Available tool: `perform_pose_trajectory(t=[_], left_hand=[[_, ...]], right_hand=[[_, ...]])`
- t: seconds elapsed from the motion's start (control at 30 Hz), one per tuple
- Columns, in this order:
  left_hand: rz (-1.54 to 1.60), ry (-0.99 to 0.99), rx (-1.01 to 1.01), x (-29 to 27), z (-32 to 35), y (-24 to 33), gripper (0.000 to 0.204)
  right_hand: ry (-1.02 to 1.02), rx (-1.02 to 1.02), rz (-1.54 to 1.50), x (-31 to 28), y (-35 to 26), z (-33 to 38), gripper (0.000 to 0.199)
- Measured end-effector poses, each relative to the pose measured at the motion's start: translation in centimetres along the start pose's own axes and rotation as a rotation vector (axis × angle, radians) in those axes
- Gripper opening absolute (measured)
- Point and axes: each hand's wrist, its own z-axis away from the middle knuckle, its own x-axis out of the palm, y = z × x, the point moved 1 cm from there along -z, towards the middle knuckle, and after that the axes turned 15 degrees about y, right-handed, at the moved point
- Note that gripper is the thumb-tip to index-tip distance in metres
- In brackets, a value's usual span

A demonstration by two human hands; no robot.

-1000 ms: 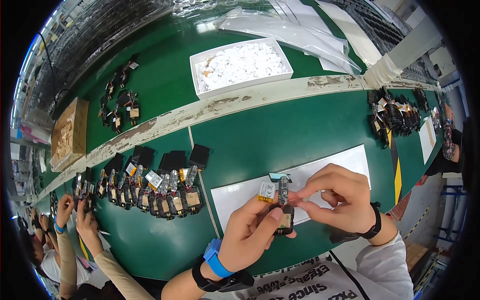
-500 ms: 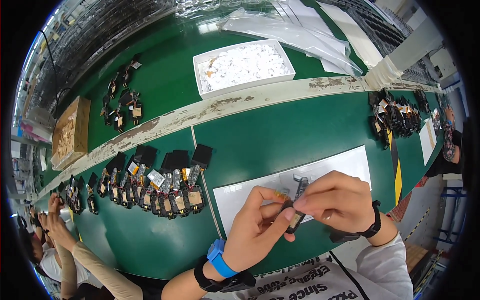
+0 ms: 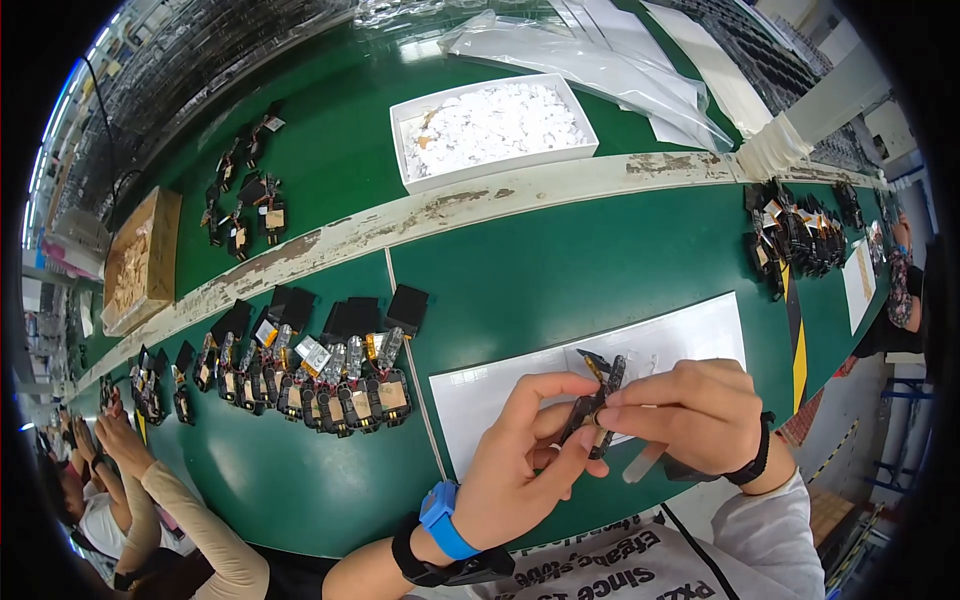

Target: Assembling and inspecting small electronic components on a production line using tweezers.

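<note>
A small black electronic assembly [image 3: 610,380] with a dark flap and a dark circuit-board part is held above a white sheet [image 3: 480,395]. My left hand [image 3: 535,430] grips its lower part between thumb and fingers. From the right, my right hand [image 3: 690,415] pinches the assembly's side with thumb and forefinger, near a small tan spot. Below the right fingers a pale translucent strip [image 3: 643,463] sticks out; what holds it is hidden. To the left of the sheet stands a row of similar assemblies [image 3: 335,400] with tan pads, silver cells and black square flaps.
Beyond a worn white ledge [image 3: 460,207] sit a white box of paper scraps [image 3: 495,182] and a clear plastic bag [image 3: 590,70]. A brown box [image 3: 143,265] stands far left. More assemblies [image 3: 800,235] are piled at right. A co-worker's arms [image 3: 200,520] reach in at lower left.
The assembly has been turned in my hands, so its tan pad is mostly covered and a dark flap shows. The translucent strip has appeared below my right hand.
</note>
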Motion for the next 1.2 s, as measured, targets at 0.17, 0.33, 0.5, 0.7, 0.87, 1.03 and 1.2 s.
perform_pose_trajectory(t=[0.17, 0.33, 0.5, 0.7, 0.87, 1.03, 1.2], left_hand=[[-0.002, -0.023, 0.031, 0.1, 0.1, -0.1, 0.037], [-0.012, -0.054, 0.053, 0.1, 0.1, -0.1, 0.042], [0.056, -0.055, 0.059, 0.5, 0.1, 0.0, 0.044], [0.074, -0.089, 0.144, 0.3, 0.0, -0.8, 0.045], [0.047, -0.095, 0.103, 0.4, 0.1, -0.5, 0.046], [0.000, -0.102, 0.096, 0.4, 0.1, -0.4, 0.050], [0.011, -0.069, 0.131, 0.3, 0.1, -0.6, 0.050]], right_hand=[[-0.052, -0.082, 0.169, -0.2, -1.1, -0.1, 0.026], [0.073, -0.009, 0.158, 0.3, -1.1, 0.0, 0.032], [0.040, -0.003, 0.169, -0.2, -0.8, 0.1, 0.037], [-0.037, -0.150, 0.297, -0.8, -1.6, 0.0, 0.036], [-0.028, -0.178, 0.314, -0.6, -1.6, 0.0, 0.034], [0.024, -0.205, 0.317, -0.3, -1.6, 0.3, 0.031], [0.002, -0.238, 0.358, 0.2, -1.8, 0.2, 0.030]])
